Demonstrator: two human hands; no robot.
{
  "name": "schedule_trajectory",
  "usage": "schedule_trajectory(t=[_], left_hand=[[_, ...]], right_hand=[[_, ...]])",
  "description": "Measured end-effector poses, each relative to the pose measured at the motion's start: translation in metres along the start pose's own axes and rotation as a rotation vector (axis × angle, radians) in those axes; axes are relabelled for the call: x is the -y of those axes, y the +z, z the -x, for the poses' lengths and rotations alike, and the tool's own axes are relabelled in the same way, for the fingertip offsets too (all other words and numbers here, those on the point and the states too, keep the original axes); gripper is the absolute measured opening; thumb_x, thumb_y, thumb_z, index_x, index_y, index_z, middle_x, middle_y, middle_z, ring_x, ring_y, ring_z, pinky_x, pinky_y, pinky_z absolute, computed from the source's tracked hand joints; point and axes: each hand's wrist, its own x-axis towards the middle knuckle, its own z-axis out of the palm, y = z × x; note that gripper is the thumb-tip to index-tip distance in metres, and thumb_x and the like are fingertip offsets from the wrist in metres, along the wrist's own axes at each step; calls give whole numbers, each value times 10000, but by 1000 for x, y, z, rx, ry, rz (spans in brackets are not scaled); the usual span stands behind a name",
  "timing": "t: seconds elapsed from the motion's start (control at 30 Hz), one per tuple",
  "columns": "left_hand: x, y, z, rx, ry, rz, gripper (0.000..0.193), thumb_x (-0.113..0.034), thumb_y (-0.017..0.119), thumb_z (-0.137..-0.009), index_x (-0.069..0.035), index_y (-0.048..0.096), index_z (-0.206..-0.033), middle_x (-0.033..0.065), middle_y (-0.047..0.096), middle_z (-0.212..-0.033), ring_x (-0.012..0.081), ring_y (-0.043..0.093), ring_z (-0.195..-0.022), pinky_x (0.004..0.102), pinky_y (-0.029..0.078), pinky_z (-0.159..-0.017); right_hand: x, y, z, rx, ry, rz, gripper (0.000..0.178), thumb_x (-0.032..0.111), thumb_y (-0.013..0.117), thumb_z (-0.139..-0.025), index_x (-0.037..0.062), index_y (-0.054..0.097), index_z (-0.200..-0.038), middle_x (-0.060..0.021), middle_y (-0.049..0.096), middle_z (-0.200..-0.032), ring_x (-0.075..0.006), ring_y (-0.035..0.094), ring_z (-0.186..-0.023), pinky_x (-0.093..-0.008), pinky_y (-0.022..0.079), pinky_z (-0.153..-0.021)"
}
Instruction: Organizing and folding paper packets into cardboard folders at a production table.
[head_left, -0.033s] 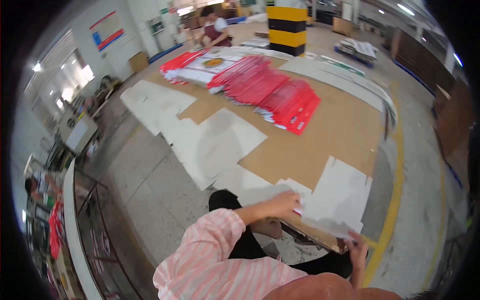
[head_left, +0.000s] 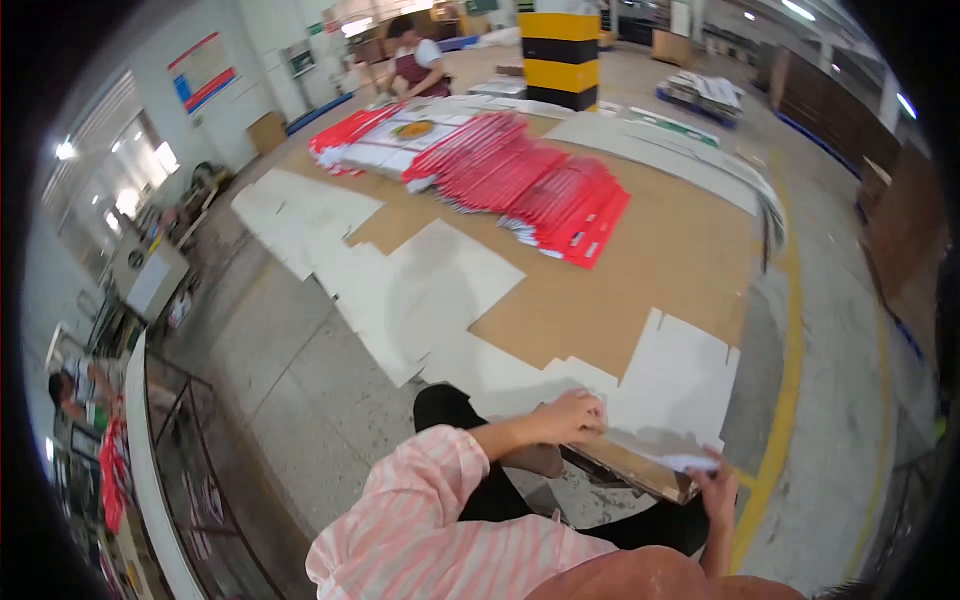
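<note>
At the near edge of the cardboard-covered table (head_left: 620, 305), both bare hands are being kept low, well apart from each other. The left hand (head_left: 578, 416) is being held over that edge with its fingers curled inward; whether anything is being grasped by them cannot be told. The right hand (head_left: 714, 488) is being placed at the table's near right corner, its bent fingers touching a small white piece (head_left: 684, 463); whether this is being pinched or merely touched cannot be told. The white piece is being supported at the near edge, just beside a brown cardboard edge (head_left: 640, 468) that is being exposed between the hands. A white sheet (head_left: 682, 365) is being spread over the table's near right part. Toward the table's far side, a fanned pile of red-and-white printed sheets (head_left: 560, 195) is being borne by the cardboard. Beyond the table's far edge, a black-and-yellow banded pillar (head_left: 558, 62) is being seen, with a seated co-worker (head_left: 420, 68) to its left.
</note>
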Motion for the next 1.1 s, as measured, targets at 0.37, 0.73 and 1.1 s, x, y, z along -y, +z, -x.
schedule_trajectory(t=[0.37,0.73,1.1], left_hand=[[-63,59,-6,-155,-138,-343,373,-153,612,-793,-50,582,-1150,167,515,-1247,360,464,-1187,437,328,-1073],[-61,68,2,-341,-208,142,327,-152,666,-762,-163,696,-1087,111,548,-1230,318,503,-1124,464,411,-910],[-78,-11,45,193,18,-186,379,-240,625,-832,-61,584,-1164,172,556,-1187,322,510,-1149,493,322,-1045]], right_hand=[[-11,64,-17,-425,-211,732,683,140,623,-794,88,372,-1427,-178,426,-1409,-374,353,-1335,-502,251,-1104],[15,36,6,-564,-112,-999,618,99,640,-891,-15,319,-1407,-159,466,-1319,-260,488,-1186,-374,454,-933],[72,112,-13,-110,-624,532,599,61,642,-690,90,565,-1283,-88,571,-1301,-323,552,-1018,-459,440,-901]])
